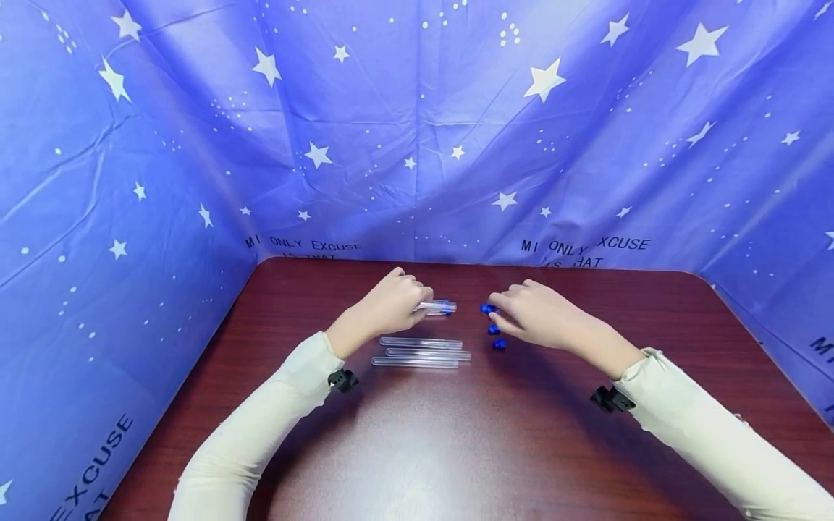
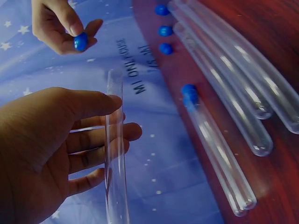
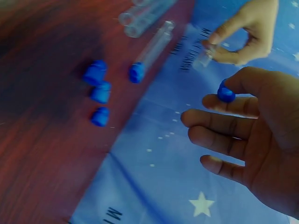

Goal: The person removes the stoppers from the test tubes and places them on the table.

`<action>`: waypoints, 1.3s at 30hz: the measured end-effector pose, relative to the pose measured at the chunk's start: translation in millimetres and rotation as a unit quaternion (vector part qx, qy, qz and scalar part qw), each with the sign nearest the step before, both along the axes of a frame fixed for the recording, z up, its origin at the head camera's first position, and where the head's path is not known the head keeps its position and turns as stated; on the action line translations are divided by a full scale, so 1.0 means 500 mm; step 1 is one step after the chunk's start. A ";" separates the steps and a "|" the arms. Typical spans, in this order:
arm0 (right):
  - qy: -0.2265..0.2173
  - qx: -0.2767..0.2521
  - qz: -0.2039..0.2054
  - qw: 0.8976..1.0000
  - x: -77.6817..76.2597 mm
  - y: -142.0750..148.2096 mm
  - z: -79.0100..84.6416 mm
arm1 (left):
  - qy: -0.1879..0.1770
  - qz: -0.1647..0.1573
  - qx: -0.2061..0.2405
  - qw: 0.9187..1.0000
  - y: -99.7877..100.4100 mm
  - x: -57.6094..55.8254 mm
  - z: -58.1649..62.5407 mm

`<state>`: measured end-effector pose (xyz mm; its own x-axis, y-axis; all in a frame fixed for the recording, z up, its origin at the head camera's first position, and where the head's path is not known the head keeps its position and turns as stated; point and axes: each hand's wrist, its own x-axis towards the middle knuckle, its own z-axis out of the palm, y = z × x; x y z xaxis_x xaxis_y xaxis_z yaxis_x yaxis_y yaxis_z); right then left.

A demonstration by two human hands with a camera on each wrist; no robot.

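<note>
My left hand holds a clear test tube between thumb and fingers, its open end toward the right hand. Between thumb and index finger, my right hand pinches a small blue cap; its other fingers are spread apart. A gap separates this cap from the tube's mouth. Three uncapped test tubes lie side by side on the table, nearer to the person than the hands. In the left wrist view, capped test tubes with blue ends lie close together, partly hidden by the left hand in the head view.
Three loose blue caps lie in a short row on the dark red wooden table, beside the right hand. A blue curtain with white stars surrounds the table at the back and sides.
</note>
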<state>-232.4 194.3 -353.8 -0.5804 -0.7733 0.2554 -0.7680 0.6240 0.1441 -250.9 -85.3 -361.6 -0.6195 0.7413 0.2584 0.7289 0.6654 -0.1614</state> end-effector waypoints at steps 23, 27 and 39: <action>-0.021 0.081 0.022 0.996 0.017 0.024 -0.089 | 0.007 -0.022 -0.092 0.995 0.008 -0.024 -0.050; -0.035 0.091 0.017 0.995 0.020 0.027 -0.098 | -0.016 -0.018 -0.096 0.995 0.011 -0.027 -0.054; -0.036 0.103 0.024 0.994 0.020 0.038 -0.123 | -0.053 -0.009 -0.113 0.992 0.022 -0.034 -0.066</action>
<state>-222.5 213.1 -415.3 -0.5521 -0.8324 0.0480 -0.8093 0.5489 0.2094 -267.9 -74.3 -394.8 -0.6210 0.7836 0.0191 0.7605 0.6083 -0.2273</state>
